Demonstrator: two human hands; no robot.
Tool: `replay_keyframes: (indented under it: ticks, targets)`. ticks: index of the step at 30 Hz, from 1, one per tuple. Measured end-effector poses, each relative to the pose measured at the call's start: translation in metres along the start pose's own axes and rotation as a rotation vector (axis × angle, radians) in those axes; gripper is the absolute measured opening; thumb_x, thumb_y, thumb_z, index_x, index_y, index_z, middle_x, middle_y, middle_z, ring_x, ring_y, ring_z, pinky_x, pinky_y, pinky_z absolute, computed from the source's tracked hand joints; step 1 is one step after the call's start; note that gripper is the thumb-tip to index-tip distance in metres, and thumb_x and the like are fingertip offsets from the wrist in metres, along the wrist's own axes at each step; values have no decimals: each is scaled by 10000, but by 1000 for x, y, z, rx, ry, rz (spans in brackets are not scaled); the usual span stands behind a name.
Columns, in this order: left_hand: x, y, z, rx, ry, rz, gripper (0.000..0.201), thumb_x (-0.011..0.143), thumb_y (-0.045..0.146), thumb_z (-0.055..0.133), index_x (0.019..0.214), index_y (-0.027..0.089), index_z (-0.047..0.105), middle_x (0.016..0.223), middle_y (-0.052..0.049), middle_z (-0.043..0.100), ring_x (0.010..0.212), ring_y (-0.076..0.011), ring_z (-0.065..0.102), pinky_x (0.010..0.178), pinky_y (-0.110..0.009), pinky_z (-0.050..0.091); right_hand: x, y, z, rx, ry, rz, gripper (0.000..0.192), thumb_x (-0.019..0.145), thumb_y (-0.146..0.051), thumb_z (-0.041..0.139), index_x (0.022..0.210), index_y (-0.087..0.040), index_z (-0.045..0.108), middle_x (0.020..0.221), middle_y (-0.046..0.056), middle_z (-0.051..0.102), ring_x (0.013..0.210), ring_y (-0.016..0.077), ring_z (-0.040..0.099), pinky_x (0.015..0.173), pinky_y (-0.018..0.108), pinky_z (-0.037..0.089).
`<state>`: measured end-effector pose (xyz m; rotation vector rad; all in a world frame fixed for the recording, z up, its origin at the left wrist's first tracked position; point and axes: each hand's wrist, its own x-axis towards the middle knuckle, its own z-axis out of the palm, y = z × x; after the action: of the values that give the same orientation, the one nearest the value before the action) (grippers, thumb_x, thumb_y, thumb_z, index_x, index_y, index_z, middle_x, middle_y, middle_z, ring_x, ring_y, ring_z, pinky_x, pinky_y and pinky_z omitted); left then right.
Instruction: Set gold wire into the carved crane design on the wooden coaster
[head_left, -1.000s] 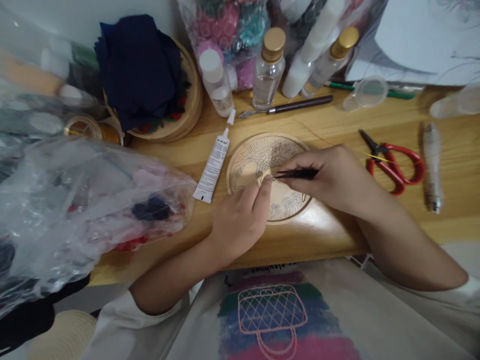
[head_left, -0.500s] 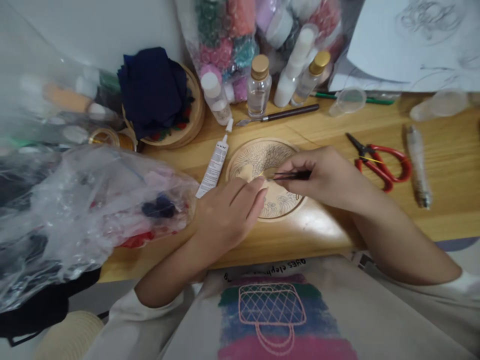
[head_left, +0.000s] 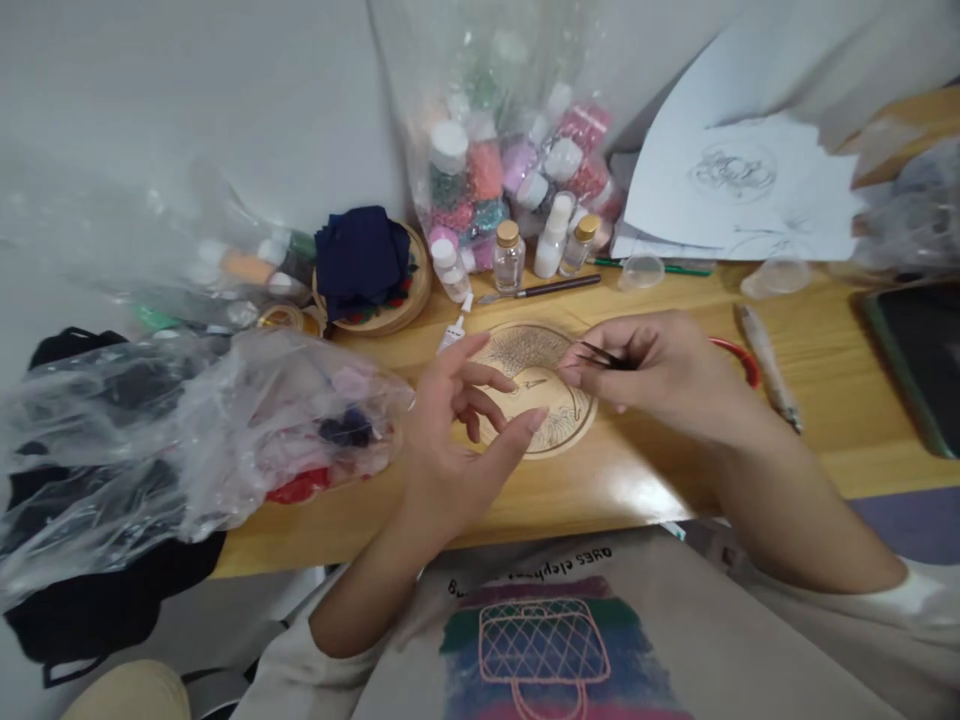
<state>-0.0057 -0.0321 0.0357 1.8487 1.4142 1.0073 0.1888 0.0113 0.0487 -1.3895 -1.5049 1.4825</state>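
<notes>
Grey wall (head_left: 285, 110) backs a glossy, wood-grained table (head_left: 832, 420), its left end under a crumpled clear plastic bag (head_left: 232, 430). Far, another bag (head_left: 487, 170) bulges with coloured jars beside curling paper (head_left: 667, 205); at right a dark slab (head_left: 919, 360) is cut off. Folded navy cloth (head_left: 362, 262) hides much of a round wooden box (head_left: 421, 285). The left hand (head_left: 457, 440), thumb and fingers spread, holding nothing visible, overlaps the left side of the line-patterned disc (head_left: 551, 400) mid-table and covers most of a white tube (head_left: 455, 330). The right hand (head_left: 660, 375) partly blocks a red handle (head_left: 739, 358); its fingers pinch dark tweezers (head_left: 606, 356), tips too indistinct to read.
</notes>
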Motion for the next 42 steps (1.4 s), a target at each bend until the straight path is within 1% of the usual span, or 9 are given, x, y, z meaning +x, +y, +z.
replay_keyframes:
  ticks: [5, 11, 16, 26, 29, 32, 35, 38, 42]
  targets:
    - [0, 9, 23, -415, -151, -192, 120, 914, 254, 562, 983, 173, 619, 866, -27, 720, 616, -93, 660, 533, -203, 506, -17, -13, 12, 115, 162, -12, 90, 713, -223, 721, 647, -174, 684, 490, -50, 550, 421, 56, 423, 392, 197, 287]
    - [8, 28, 32, -757, -178, -192, 230, 922, 211, 556, 696, 178, 585, 635, 52, 600, 527, -46, 547, 552, -163, 485, -36, -22, 29, 246, 343, -56, 97, 697, -98, 693, 702, -194, 706, 489, -54, 609, 416, 70, 535, 402, 173, 390]
    - [8, 32, 36, -787, -166, -107, 300, 955, 272, 564, 665, 192, 553, 584, 54, 544, 554, -65, 526, 565, -183, 468, -44, -25, 29, 338, 348, -36, 184, 698, -20, 670, 694, -202, 695, 455, -75, 583, 368, 50, 489, 358, 160, 328]
    - [8, 33, 37, -723, -214, -65, 338, 996, 353, 484, 707, 188, 546, 679, 9, 634, 588, -83, 592, 555, -220, 451, -47, -20, 23, 358, 368, -63, 76, 753, -224, 753, 718, -198, 690, 459, -73, 551, 353, 43, 425, 346, 182, 280]
    - [8, 31, 38, -812, -220, -121, 289, 983, 355, 515, 768, 175, 586, 753, 15, 638, 524, -49, 592, 486, -188, 400, -47, -7, 14, 169, 537, -102, 77, 789, -284, 710, 795, -208, 707, 625, -21, 662, 449, 77, 510, 415, 210, 353]
    - [7, 29, 38, -890, -232, -150, 270, 974, 338, 534, 785, 163, 615, 757, 25, 612, 514, -32, 597, 472, -166, 368, -43, 19, 1, -337, 689, -19, 202, 812, -294, 640, 963, -184, 717, 764, 57, 714, 639, 194, 638, 576, 306, 471]
    - [7, 28, 38, -960, -253, -175, 286, 957, 348, 562, 758, 151, 619, 754, 24, 604, 517, -28, 599, 474, -156, 368, -38, 49, -5, -801, 610, 178, 329, 822, -153, 507, 1092, -116, 691, 966, 169, 733, 865, 329, 686, 676, 407, 512]
    - [9, 27, 38, -1031, -299, -214, 301, 937, 372, 593, 739, 147, 619, 733, 23, 606, 509, -28, 598, 471, -151, 368, -37, 71, -2, -941, 575, 185, 389, 844, -126, 431, 1156, -56, 653, 1069, 238, 693, 929, 370, 672, 705, 462, 535]
    - [11, 26, 36, -1105, -357, -288, 295, 915, 382, 618, 735, 149, 608, 676, 29, 600, 487, -34, 585, 465, -152, 364, -40, 76, 1, -933, 617, -7, 338, 847, -189, 490, 1110, -77, 670, 1058, 227, 686, 976, 366, 654, 822, 526, 533]
